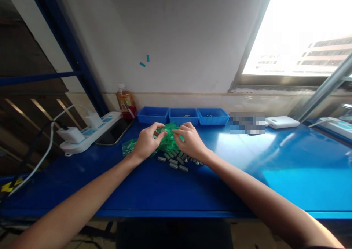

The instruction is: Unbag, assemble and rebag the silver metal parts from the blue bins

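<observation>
A heap of crumpled green plastic [170, 144], looking like film or small bags, lies in the middle of the blue table. My left hand [147, 141] is at its left side, thumb and fingers curled in a pinch with green plastic between them. Over the heap's right side, my right hand [190, 138] has its thumb and fingertips pressed together; what they hold, if anything, is too small to make out. Several short metal cylinders [173, 165] lie loose just in front of the heap, some partly under my right hand. More green plastic [128, 146] spreads out beyond my left wrist.
Three blue trays [183, 120] stand along the wall, with a few small metal pieces in the middle and right ones. To the left are a drink bottle [125, 101], a phone [114, 132] and a power strip [89, 132]. A white box [283, 122] lies at right.
</observation>
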Available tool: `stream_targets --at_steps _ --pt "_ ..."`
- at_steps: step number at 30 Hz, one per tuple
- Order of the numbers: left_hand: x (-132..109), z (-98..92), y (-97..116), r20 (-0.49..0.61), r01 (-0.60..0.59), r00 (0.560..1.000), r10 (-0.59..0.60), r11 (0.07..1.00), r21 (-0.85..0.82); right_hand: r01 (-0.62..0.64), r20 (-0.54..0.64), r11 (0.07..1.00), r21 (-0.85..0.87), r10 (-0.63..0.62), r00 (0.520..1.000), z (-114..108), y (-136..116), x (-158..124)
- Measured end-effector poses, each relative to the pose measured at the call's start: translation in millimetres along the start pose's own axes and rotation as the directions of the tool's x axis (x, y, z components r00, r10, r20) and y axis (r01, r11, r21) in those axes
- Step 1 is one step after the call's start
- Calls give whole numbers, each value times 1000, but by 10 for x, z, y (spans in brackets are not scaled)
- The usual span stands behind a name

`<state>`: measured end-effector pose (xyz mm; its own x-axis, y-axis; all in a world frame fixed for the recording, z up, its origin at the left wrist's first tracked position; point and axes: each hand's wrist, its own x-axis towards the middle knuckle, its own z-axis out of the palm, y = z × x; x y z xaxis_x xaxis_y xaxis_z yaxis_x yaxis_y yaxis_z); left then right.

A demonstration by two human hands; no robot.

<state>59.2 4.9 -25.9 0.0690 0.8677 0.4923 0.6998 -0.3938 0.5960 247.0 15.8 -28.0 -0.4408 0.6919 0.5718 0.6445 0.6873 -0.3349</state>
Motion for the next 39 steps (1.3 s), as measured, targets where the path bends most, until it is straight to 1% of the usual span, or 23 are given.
stream_targets --at_steps 2,4,6,8,9,11,13,15,18,20,22,24,25,27,29,31,33,36,39 --pt "-19 11 -14 5 -117 993 117 993 -6 -95 9 993 63 94 995 -33 -39 32" --pt "-38 19 -26 14 -239 971 239 970 -40 -200 28 969 147 198 980 -49 -74 59" --pt "-58 24 -37 11 -329 944 329 944 -35 -301 47 921 246 299 953 -37 -90 77" --pt "-81 29 -45 14 -371 929 371 929 -1 -362 44 873 326 368 929 -3 -82 84" --pt "-93 32 -45 19 -376 926 376 926 16 -369 26 858 356 386 922 16 -71 84" --pt "-115 37 -31 37 -374 927 372 927 36 -342 -40 844 414 392 919 45 -49 77" --pt "-133 34 5 75 -355 933 352 934 40 -283 -118 845 454 372 921 52 -36 61" --pt "-148 17 59 132 -303 945 299 953 11 -212 -183 870 444 320 930 39 -43 35" --pt "-170 -30 141 191 -154 966 177 980 -126 -61 -242 939 338 150 959 6 -91 -23" --pt "-182 -60 169 198 -45 976 88 976 -214 56 -246 969 242 5 969 -3 -132 -66" --pt "-187 -76 168 201 59 980 -9 967 -246 148 -228 975 164 -109 968 2 -162 -104" --pt "-184 -77 148 199 135 976 -90 966 -222 187 -205 974 130 -159 966 13 -177 -133" --pt "-180 -72 135 196 143 975 -103 969 -201 189 -197 974 126 -162 967 17 -181 -143" --pt "-169 -57 113 168 86 984 -60 985 -148 173 -180 975 140 -147 973 19 -186 -156" --pt "-159 -37 93 125 -30 991 43 994 -105 139 -174 972 189 -106 979 11 -192 -162" --pt "-150 -15 74 96 -131 986 137 989 -70 85 -166 961 262 -41 985 -2 -201 -166" --pt "-143 8 50 90 -197 976 199 980 -35 33 -146 946 322 15 989 -17 -208 -170" --pt "-129 39 -1 90 -312 946 311 950 3 -9 -117 934 356 54 992 -34 -210 -173" --pt "-106 58 -50 108 -433 898 427 901 35 -61 -156 934 353 123 980 -41 -202 -162"
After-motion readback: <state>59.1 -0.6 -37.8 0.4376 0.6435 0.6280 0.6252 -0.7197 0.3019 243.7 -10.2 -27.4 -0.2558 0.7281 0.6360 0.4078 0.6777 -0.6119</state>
